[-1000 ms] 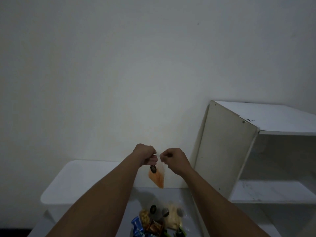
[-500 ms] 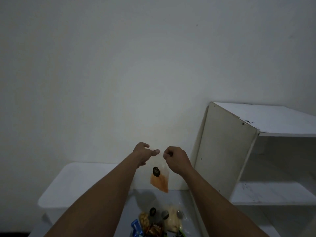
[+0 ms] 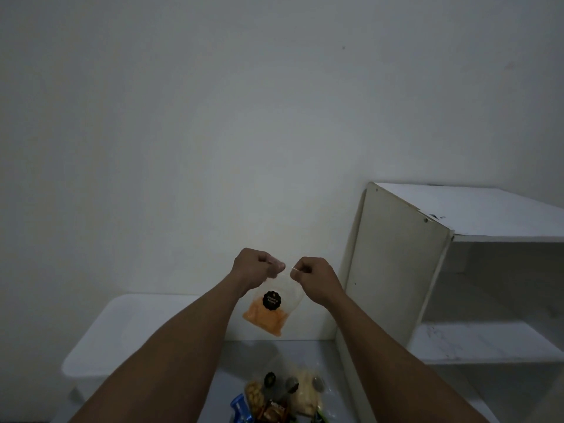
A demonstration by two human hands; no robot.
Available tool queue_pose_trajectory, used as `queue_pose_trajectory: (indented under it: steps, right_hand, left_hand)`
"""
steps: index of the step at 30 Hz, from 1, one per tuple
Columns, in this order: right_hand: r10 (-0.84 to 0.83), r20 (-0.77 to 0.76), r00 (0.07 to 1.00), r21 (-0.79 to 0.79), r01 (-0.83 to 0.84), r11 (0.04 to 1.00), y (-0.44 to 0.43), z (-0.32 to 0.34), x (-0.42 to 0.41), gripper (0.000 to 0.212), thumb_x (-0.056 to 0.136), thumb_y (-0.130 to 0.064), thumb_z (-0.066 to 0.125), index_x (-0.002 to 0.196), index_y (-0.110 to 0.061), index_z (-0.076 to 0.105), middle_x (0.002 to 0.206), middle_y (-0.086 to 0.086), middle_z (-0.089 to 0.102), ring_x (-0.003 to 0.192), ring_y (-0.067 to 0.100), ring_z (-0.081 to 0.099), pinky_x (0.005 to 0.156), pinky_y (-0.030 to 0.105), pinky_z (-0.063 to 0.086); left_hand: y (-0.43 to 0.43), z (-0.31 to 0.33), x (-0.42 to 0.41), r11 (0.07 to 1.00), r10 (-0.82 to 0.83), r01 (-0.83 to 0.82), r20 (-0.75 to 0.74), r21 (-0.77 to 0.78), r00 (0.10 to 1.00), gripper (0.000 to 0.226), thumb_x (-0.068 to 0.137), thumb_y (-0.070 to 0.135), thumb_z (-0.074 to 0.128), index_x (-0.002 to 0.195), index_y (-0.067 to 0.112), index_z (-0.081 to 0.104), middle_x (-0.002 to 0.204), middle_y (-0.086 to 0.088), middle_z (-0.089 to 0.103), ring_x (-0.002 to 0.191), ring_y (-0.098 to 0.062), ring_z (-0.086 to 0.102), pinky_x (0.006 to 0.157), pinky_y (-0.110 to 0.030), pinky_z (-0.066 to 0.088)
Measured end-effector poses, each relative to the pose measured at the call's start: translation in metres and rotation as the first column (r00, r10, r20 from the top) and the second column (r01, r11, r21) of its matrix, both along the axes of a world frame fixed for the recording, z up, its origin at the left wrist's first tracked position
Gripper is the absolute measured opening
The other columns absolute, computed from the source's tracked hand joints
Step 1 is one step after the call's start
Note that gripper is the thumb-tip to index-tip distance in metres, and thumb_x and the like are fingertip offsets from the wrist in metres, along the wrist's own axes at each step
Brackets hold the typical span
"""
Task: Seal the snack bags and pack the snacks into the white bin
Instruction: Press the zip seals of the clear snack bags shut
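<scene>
A clear snack bag (image 3: 270, 309) with orange snacks at its bottom and a round black label hangs in the air in front of the wall. My left hand (image 3: 254, 268) pinches its top left corner and my right hand (image 3: 314, 279) pinches its top right corner. The white bin (image 3: 128, 328) stands upside down or lidded at the left, partly behind my left forearm. Below the bag, a pile of other snack bags (image 3: 283, 398) lies on the grey surface, with pale, yellow and brown contents.
A white open shelf unit (image 3: 451, 270) stands at the right, close to my right forearm. A plain white wall fills the background. A blue wrapper (image 3: 241, 410) lies at the left of the snack pile, near the bottom edge.
My left hand let go of the bag top half a second ago and now pinches it again. The bag hangs a little lower and tilts more than one second ago.
</scene>
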State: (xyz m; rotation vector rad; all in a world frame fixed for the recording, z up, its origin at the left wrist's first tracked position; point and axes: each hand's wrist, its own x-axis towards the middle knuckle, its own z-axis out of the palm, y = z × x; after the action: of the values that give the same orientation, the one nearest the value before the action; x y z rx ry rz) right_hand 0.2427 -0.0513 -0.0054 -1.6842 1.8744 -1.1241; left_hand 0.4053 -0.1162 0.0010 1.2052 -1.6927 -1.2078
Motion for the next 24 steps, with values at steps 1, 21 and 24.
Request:
queue_pose_trajectory:
  steps: [1,21,24]
  right_hand:
    - [-0.001,-0.008,1.000,-0.001,0.001,1.000,0.000,0.002,-0.001,0.013,0.088,-0.016,0.066,0.075,-0.016,0.067,0.067,-0.005,0.060,0.061,0.009,0.052,0.057,0.022,0.040]
    - [-0.067,-0.013,0.998,-0.019,0.067,0.998,0.002,-0.001,-0.002,0.017,0.089,-0.021,0.065,0.072,-0.022,0.064,0.071,-0.007,0.065,0.068,0.010,0.059,0.062,0.025,0.044]
    - [-0.047,0.038,0.998,-0.016,0.048,0.999,0.003,-0.002,-0.002,0.014,0.088,-0.020,0.065,0.074,-0.020,0.067,0.073,-0.005,0.067,0.067,0.009,0.059,0.059,0.022,0.043]
  left_hand:
    - [0.001,0.000,0.000,1.000,-0.017,0.017,-0.024,0.023,1.000,0.013,0.079,0.017,0.081,0.086,0.007,0.077,0.090,-0.007,0.076,0.080,-0.016,0.070,0.073,-0.030,0.057]
    - [-0.005,0.001,0.003,0.999,0.047,-0.045,0.102,-0.022,0.994,0.015,0.083,0.027,0.077,0.088,0.014,0.073,0.090,-0.001,0.068,0.084,-0.017,0.061,0.076,-0.032,0.053]
    - [-0.007,-0.002,0.007,0.998,0.035,-0.030,0.097,-0.047,0.995,0.011,0.084,0.021,0.076,0.089,0.011,0.075,0.094,-0.003,0.072,0.088,-0.017,0.064,0.075,-0.029,0.049]
